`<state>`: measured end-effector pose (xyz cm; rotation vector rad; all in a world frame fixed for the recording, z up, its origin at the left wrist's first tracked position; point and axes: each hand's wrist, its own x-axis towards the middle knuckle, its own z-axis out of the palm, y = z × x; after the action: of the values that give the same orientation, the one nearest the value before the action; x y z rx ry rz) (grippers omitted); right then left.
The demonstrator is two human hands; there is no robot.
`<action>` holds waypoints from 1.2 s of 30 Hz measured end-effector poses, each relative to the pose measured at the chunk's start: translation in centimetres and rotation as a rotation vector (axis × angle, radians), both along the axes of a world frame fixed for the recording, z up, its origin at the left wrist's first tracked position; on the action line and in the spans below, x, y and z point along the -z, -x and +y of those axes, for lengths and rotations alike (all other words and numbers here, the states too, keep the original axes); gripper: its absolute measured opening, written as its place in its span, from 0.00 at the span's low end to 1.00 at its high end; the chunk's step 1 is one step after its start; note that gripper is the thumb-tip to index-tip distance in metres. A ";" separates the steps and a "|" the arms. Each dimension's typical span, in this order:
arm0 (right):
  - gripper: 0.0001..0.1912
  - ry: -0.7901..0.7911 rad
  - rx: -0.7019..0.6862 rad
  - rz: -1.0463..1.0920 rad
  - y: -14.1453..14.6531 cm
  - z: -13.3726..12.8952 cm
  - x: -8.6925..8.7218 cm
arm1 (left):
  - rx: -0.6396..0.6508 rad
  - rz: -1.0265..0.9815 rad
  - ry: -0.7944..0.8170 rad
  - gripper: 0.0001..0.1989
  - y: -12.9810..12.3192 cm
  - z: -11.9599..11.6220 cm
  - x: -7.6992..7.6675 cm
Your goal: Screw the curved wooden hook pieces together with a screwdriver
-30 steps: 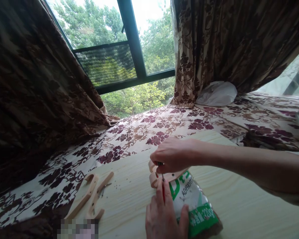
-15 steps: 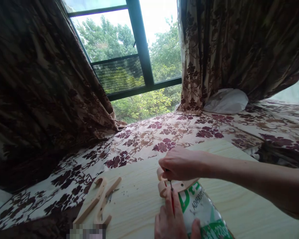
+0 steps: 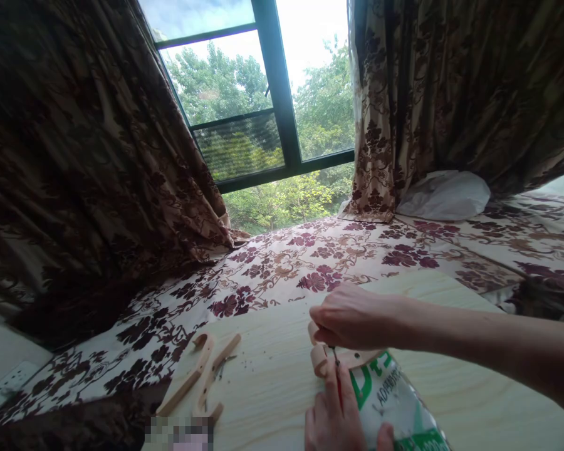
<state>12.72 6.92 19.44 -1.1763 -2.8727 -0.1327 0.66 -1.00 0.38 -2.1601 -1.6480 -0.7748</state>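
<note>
Head view: right hand clenched around a thin dark tool, handle hidden in the fist, shaft pointing down. Left hand just below, fingertips by the shaft's lower end; cannot tell whether they pinch it. Curved wooden piece lies under the right hand, at the top edge of a green-and-white bag, over a pale board. Two more wooden pieces lie leftward, well apart from both hands.

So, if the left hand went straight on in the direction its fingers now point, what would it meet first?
Most likely the wooden hooked piece, just ahead of the left hand; depth is unclear there, so contact with it or the thin metal shaft may already exist.
</note>
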 end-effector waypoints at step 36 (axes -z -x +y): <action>0.08 0.005 -0.109 -0.051 -0.1 -0.4 -0.8 | 0.023 -0.033 -0.107 0.38 0.1 0.2 -0.2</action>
<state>12.81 6.49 20.29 -1.0291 -2.9750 -0.1546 0.57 -0.81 0.57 -2.1065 -1.5625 -0.8888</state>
